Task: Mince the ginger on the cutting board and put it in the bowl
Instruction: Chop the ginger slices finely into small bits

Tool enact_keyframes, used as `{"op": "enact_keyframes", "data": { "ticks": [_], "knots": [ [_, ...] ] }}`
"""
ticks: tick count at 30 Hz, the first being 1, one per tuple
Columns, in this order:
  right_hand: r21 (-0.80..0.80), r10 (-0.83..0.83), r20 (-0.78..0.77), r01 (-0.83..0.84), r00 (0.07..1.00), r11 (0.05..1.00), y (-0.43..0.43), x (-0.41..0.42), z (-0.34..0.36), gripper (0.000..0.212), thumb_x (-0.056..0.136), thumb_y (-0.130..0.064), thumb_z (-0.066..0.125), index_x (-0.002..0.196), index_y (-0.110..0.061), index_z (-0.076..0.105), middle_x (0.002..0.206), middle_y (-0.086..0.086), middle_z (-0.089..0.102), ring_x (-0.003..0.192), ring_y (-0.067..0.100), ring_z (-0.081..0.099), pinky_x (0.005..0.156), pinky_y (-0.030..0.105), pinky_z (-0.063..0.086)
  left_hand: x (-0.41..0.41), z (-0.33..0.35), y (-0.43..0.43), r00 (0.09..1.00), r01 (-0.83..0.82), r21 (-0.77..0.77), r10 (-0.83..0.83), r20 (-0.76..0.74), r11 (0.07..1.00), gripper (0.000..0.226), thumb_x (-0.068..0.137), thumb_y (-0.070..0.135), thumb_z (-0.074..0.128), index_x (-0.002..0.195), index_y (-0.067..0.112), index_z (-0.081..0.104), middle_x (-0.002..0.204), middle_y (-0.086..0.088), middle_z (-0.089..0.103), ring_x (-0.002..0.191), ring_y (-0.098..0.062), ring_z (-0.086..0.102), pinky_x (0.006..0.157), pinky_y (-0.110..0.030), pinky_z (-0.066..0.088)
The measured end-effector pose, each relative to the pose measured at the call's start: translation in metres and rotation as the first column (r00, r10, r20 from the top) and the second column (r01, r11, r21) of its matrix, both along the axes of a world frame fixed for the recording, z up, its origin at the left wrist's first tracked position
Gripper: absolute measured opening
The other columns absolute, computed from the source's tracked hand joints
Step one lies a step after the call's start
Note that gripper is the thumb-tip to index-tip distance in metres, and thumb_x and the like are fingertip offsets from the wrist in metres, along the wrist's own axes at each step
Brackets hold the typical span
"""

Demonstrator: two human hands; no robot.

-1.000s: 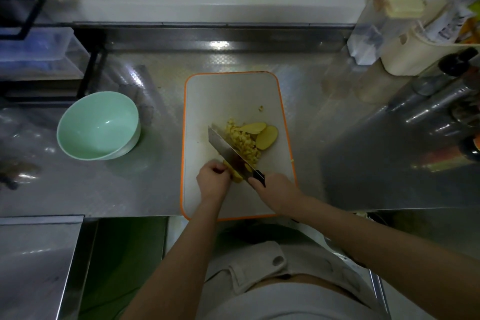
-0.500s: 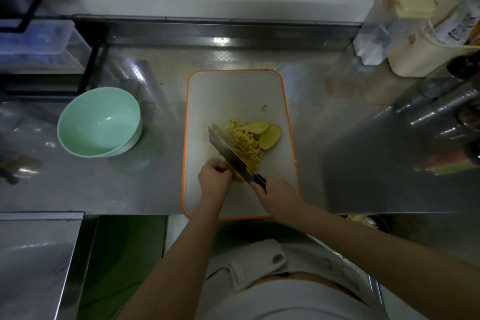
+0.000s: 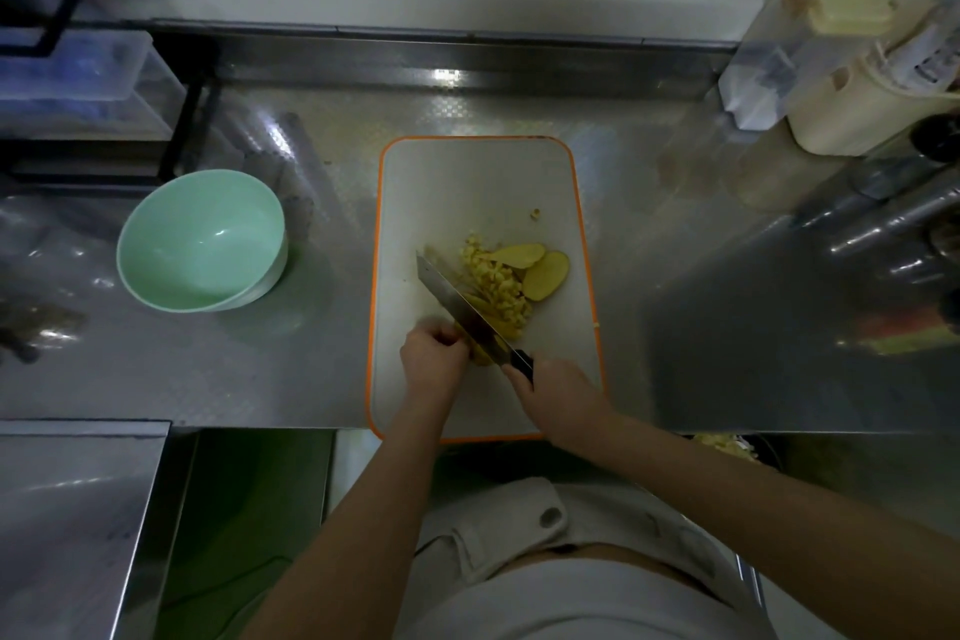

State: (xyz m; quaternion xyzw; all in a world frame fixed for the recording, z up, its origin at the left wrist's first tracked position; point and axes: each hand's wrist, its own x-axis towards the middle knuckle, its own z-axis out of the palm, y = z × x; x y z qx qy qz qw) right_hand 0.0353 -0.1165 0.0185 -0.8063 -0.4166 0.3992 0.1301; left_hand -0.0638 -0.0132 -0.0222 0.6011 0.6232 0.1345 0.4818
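Observation:
A white cutting board (image 3: pixel 467 182) with an orange rim lies in the middle of the steel counter. On it sit a heap of chopped ginger (image 3: pixel 498 283) and two flat ginger slices (image 3: pixel 543 273) to its right. My right hand (image 3: pixel 558 392) grips the black handle of a knife (image 3: pixel 457 304), whose blade slants up-left across the ginger. My left hand (image 3: pixel 431 361) is curled, pinning a ginger piece (image 3: pixel 480 351) right beside the blade. A mint-green bowl (image 3: pixel 202 239), empty inside, stands on the counter left of the board.
Bottles and a cream container (image 3: pixel 862 104) crowd the back right corner. Clear plastic bins on a black rack (image 3: pixel 78 83) stand at the back left. A raised steel surface (image 3: pixel 67 509) sits at the near left. A stray ginger bit (image 3: pixel 534 213) lies farther up the board.
The knife and both hands stay at nearly the same spot on the board; the blade shifts only slightly over the ginger. The bowl has not moved.

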Motion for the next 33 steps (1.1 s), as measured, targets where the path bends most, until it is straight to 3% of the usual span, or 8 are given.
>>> {"op": "enact_keyframes", "data": {
  "ticks": [5, 10, 14, 17, 20, 24, 28, 33],
  "knots": [
    [-0.012, -0.009, -0.005, 0.009, 1.000, 1.000, 0.006, -0.004, -0.003, 0.028, 0.099, -0.034, 0.040, 0.084, -0.013, 0.049, 0.069, 0.001, 0.049, 0.062, 0.016, 0.050, 0.052, 0.026, 0.036, 0.001, 0.001, -0.001, 0.999, -0.015, -0.005, 0.015, -0.029, 1.000, 0.007, 0.076, 0.001, 0.060, 0.075, 0.005, 0.067, 0.071, -0.001, 0.059, 0.070, -0.013, 0.052, 0.061, -0.020, 0.035],
    [0.013, -0.042, -0.027, 0.042, 0.999, 0.999, 0.017, -0.007, -0.015, 0.032, 0.098, -0.036, 0.041, 0.090, -0.008, 0.053, 0.083, 0.010, 0.057, 0.076, 0.024, 0.057, 0.063, 0.029, 0.038, 0.002, 0.001, -0.002, 1.000, -0.010, -0.004, 0.010, -0.021, 1.000, 0.009, 0.077, 0.002, 0.061, 0.071, 0.005, 0.066, 0.063, 0.001, 0.056, 0.070, -0.014, 0.052, 0.054, -0.013, 0.031],
    [0.042, 0.000, -0.015, 0.001, 1.000, 0.999, 0.014, -0.001, -0.013, 0.035, 0.099, -0.032, 0.041, 0.066, -0.020, 0.038, 0.066, -0.001, 0.045, 0.068, 0.017, 0.048, 0.058, 0.023, 0.029, 0.003, 0.004, -0.002, 0.999, -0.005, 0.002, 0.005, -0.054, 1.000, 0.010, 0.078, 0.002, 0.060, 0.080, 0.001, 0.070, 0.074, -0.004, 0.060, 0.074, -0.013, 0.052, 0.059, -0.014, 0.032],
    [0.045, 0.033, -0.032, -0.032, 0.999, 0.998, 0.014, 0.004, -0.010, 0.039, 0.100, -0.029, 0.041, 0.062, -0.027, 0.030, 0.061, -0.004, 0.039, 0.055, 0.010, 0.039, 0.047, 0.021, 0.027, 0.002, 0.002, -0.001, 0.997, -0.007, -0.011, 0.007, -0.072, 1.000, 0.011, 0.078, 0.004, 0.060, 0.081, 0.002, 0.071, 0.080, -0.007, 0.065, 0.076, -0.014, 0.053, 0.066, -0.021, 0.037],
    [0.007, 0.042, -0.033, -0.042, 0.999, 0.999, 0.008, 0.010, -0.010, 0.038, 0.100, -0.031, 0.040, 0.063, -0.021, 0.037, 0.061, -0.003, 0.041, 0.054, 0.007, 0.039, 0.046, 0.017, 0.028, 0.002, 0.000, -0.001, 0.997, -0.014, -0.013, 0.013, -0.072, 1.000, 0.010, 0.078, 0.005, 0.060, 0.078, 0.004, 0.070, 0.077, -0.003, 0.062, 0.077, -0.014, 0.054, 0.067, -0.021, 0.037],
    [-0.008, 0.080, -0.027, -0.080, 0.996, 0.997, 0.012, 0.010, -0.012, 0.035, 0.100, -0.032, 0.038, 0.088, -0.004, 0.055, 0.081, 0.016, 0.056, 0.071, 0.022, 0.050, 0.061, 0.031, 0.036, 0.003, 0.001, -0.001, 0.997, -0.019, -0.011, 0.019, -0.073, 1.000, 0.010, 0.079, 0.006, 0.061, 0.078, 0.004, 0.070, 0.075, -0.001, 0.060, 0.074, -0.012, 0.052, 0.063, -0.018, 0.035],
    [0.050, 0.034, -0.056, -0.031, 0.998, 0.998, 0.027, 0.012, -0.013, 0.035, 0.098, -0.036, 0.042, 0.081, -0.007, 0.050, 0.068, 0.005, 0.051, 0.063, 0.020, 0.048, 0.053, 0.029, 0.033, 0.000, 0.001, -0.002, 0.998, -0.014, -0.008, 0.013, -0.065, 1.000, 0.009, 0.080, 0.004, 0.060, 0.079, 0.004, 0.069, 0.078, -0.002, 0.060, 0.077, -0.012, 0.052, 0.061, -0.014, 0.033],
    [0.072, 0.006, -0.047, -0.003, 0.999, 0.997, 0.034, 0.016, -0.009, 0.036, 0.097, -0.039, 0.042, 0.074, -0.012, 0.046, 0.072, 0.006, 0.053, 0.067, 0.022, 0.048, 0.062, 0.031, 0.035, 0.000, -0.001, -0.001, 0.998, -0.006, -0.010, 0.006, -0.060, 1.000, 0.007, 0.080, 0.010, 0.062, 0.077, 0.008, 0.068, 0.085, -0.007, 0.066, 0.082, -0.019, 0.057, 0.074, -0.027, 0.045]
  ]
}}
